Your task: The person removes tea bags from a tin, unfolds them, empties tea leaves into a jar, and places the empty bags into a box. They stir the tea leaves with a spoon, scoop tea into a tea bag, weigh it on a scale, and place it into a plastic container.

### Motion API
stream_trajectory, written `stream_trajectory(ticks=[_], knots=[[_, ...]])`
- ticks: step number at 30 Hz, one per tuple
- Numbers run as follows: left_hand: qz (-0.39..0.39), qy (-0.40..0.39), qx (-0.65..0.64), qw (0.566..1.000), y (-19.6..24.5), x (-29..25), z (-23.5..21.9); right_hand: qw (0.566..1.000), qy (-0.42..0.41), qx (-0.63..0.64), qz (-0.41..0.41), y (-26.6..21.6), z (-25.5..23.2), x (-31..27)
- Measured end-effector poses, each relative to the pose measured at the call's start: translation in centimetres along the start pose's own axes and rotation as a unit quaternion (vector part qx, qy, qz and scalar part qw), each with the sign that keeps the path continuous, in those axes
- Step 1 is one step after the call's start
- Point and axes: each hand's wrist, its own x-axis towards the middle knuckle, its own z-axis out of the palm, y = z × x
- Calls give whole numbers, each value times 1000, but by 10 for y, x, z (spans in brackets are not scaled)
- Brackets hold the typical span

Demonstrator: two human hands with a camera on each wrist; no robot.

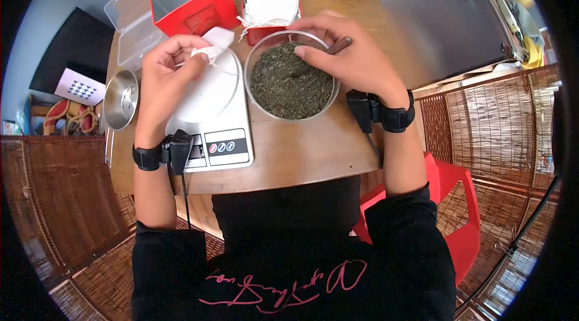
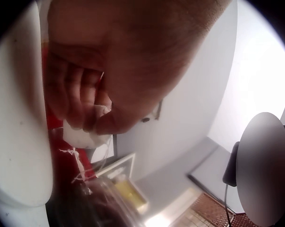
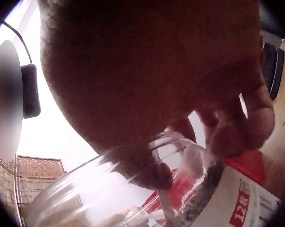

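Observation:
My left hand (image 1: 170, 73) pinches a small white drawstring tea bag (image 1: 218, 38) between thumb and fingers, above the round plate (image 1: 208, 101) of a white kitchen scale (image 1: 235, 140). In the left wrist view the bag (image 2: 83, 137) hangs at the fingertips, with thin strings below it. My right hand (image 1: 359, 58) is over a clear round tub (image 1: 248, 82) of dark dried tea leaves (image 1: 289, 92). It holds a dark spoon (image 1: 342, 44), whose lower end is in the leaves. From the right wrist, the tub's clear wall (image 3: 81, 189) partly covers the fingers.
Behind the tub stands a red tin (image 1: 260, 35) heaped with white tea bags (image 1: 274, 4). A large open red box (image 1: 196, 1) is behind the scale, beside clear plastic containers (image 1: 136, 37). A metal bowl (image 1: 120, 101) stands left, a closed laptop (image 1: 440, 13) right.

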Motion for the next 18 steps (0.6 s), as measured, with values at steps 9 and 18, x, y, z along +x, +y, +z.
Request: stream_trajectory(ticks=[9, 18], knots=[[21, 30, -57, 998, 5, 2, 6, 994, 59, 96, -11, -17, 19, 6], [34, 48, -44, 997, 2, 3, -1, 995, 30, 93, -19, -20, -1, -2]])
